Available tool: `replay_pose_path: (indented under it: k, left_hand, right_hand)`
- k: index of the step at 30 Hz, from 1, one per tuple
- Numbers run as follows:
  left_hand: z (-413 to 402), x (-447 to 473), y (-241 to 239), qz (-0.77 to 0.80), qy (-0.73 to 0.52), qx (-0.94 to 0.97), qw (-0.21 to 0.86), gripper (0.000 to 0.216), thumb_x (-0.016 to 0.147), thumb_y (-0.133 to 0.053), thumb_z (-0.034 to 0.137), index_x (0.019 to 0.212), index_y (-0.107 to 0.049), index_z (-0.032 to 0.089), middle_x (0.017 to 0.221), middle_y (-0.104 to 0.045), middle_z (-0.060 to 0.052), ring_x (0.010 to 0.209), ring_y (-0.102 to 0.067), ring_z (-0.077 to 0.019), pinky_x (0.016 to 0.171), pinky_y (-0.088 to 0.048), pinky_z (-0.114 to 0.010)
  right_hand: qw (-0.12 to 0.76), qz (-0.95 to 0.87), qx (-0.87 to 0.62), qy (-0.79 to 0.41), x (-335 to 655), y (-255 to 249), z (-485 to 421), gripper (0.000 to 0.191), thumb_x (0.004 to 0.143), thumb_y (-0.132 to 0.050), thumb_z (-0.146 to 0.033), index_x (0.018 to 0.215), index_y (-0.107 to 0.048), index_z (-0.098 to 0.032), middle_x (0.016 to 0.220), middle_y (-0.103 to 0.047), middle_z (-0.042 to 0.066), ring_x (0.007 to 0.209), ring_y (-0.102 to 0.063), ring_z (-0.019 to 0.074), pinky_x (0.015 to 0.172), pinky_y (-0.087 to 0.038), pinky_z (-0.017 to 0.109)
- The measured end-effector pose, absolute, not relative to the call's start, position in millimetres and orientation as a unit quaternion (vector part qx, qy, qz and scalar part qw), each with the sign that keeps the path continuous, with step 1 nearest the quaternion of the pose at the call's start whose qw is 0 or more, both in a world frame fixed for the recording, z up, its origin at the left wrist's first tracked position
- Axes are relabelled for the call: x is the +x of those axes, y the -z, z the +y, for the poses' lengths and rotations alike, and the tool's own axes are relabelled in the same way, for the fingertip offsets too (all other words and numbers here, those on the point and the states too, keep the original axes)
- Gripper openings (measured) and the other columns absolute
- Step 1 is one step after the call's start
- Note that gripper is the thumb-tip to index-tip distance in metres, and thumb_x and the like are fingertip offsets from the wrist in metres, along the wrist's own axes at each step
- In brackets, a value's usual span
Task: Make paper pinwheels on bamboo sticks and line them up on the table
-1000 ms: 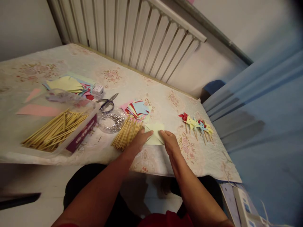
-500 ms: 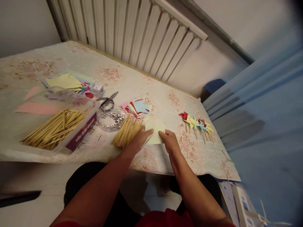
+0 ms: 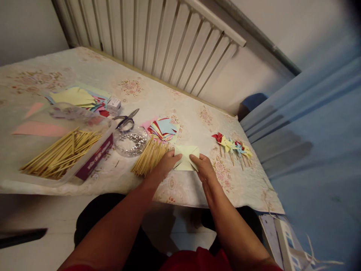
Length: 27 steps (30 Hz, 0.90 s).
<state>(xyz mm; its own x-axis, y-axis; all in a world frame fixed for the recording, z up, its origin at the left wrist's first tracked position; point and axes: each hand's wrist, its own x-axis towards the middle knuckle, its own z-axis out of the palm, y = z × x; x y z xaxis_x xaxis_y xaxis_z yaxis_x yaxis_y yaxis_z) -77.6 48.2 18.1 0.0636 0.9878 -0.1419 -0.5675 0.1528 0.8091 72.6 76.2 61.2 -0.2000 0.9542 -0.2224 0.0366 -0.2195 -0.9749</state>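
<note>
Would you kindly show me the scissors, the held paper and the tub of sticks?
Scissors [image 3: 129, 117]: head view, near the pivot.
Held paper [image 3: 186, 153]: head view, its middle.
Tub [image 3: 94, 157]: head view, purple label.

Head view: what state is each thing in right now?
Pale green paper: held, slits showing
Left hand: gripping the paper's left side
Right hand: gripping the paper's right side
Pinwheels: assembled, lying down
Cut paper pile: loosely fanned
Round dish: holding small shiny pieces
Loose sticks: heaped beside the dish
Clear tub: partly filled with sticks
Scissors: lying down, blade opening unclear
</note>
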Motion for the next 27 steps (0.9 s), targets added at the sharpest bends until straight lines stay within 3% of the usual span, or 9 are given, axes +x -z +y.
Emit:
replay_pose_path:
  k: [6, 14, 18, 24, 27]
  left_hand:
    - [46.1, -78.1, -25.0, 0.371, -0.568, 0.321, 0.66, 0.035, 0.072, -0.068, 0.039, 0.095, -0.063, 0.014, 0.083, -0.07, -0.005, 0.075, -0.064, -0.0193, 0.07, -0.049, -0.03]
    - [48.4, -78.4, -26.0, 0.373, -0.641, 0.369, 0.56, 0.043, 0.071, -0.065, 0.024, 0.107, -0.042, 0.02, 0.092, -0.066, -0.003, 0.076, -0.063, -0.0151, 0.071, -0.048, -0.029]
    - [48.4, -79.4, -27.9, 0.367, -0.645, 0.384, 0.549, 0.043, 0.07, -0.063, 0.021, 0.107, -0.041, 0.022, 0.095, -0.065, -0.003, 0.076, -0.063, -0.014, 0.07, -0.047, -0.027]
    - [44.1, -82.4, -34.0, 0.417, -0.612, 0.426, 0.52, 0.016, 0.074, -0.061, 0.027, 0.082, -0.052, 0.018, 0.077, -0.058, 0.001, 0.071, -0.055, -0.0122, 0.067, -0.043, -0.025]
    - [40.1, -84.9, -37.2, 0.453, -0.573, 0.473, 0.493, 0.017, 0.079, -0.058, 0.033, 0.073, -0.055, 0.017, 0.068, -0.051, 0.002, 0.066, -0.049, -0.0119, 0.061, -0.039, -0.024]
  right_hand:
    - [0.371, -0.467, -0.526, -0.607, 69.7, -65.8, 75.7, 0.038, 0.055, -0.079, -0.034, 0.086, -0.07, -0.014, 0.079, -0.075, 0.007, 0.069, -0.068, 0.022, 0.067, -0.052, 0.033]
    - [0.402, -0.454, -0.534, -0.59, 74.9, -77.3, 82.4, 0.038, 0.051, -0.079, -0.033, 0.082, -0.069, -0.015, 0.076, -0.075, 0.007, 0.067, -0.068, 0.0247, 0.065, -0.054, 0.036]
    - [0.406, -0.457, -0.532, -0.586, 78.4, -81.6, 84.9, 0.039, 0.052, -0.078, -0.035, 0.085, -0.067, -0.015, 0.077, -0.074, 0.008, 0.071, -0.069, 0.0259, 0.066, -0.054, 0.036]
    - [0.437, -0.454, -0.553, -0.545, 85.3, -80.6, 89.6, 0.037, 0.054, -0.076, -0.034, 0.086, -0.067, -0.016, 0.081, -0.075, 0.006, 0.068, -0.067, 0.0227, 0.065, -0.053, 0.034]
    - [0.446, -0.466, -0.587, -0.489, 87.5, -80.1, 90.4, 0.035, 0.056, -0.075, -0.035, 0.084, -0.068, -0.015, 0.079, -0.074, 0.006, 0.066, -0.066, 0.0211, 0.061, -0.051, 0.031]
